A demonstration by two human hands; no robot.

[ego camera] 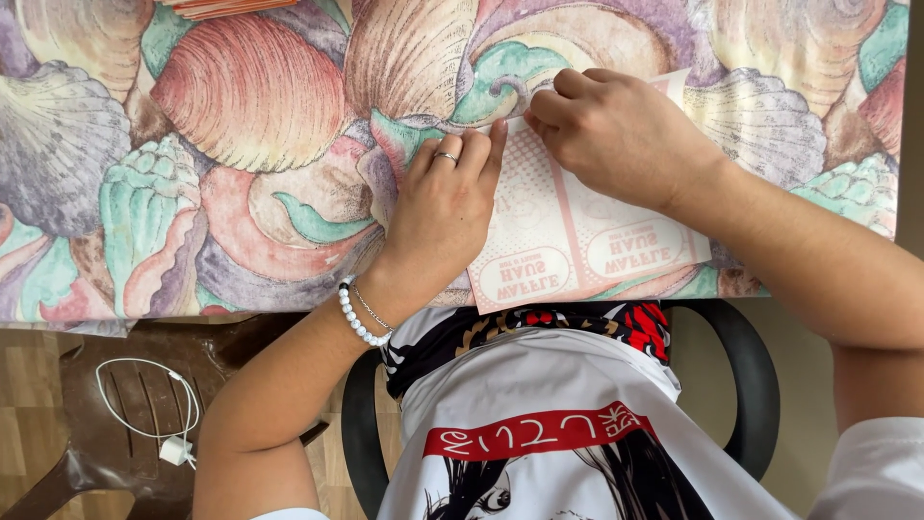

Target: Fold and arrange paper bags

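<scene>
The pink card (577,231) lies flat at the table's (192,144) near edge, its long axis running left to right. The left hand (443,207) presses its left part with flat fingers; the right hand (616,135), curled, pinches its far edge.

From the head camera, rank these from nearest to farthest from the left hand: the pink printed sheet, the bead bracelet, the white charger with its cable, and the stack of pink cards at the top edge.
1. Pink printed sheet: under the left hand's fingertips, on its right.
2. Bead bracelet: on that wrist, just below.
3. Stack of pink cards: top edge of the table, up and left.
4. White charger: on the brown chair, lower left.
</scene>
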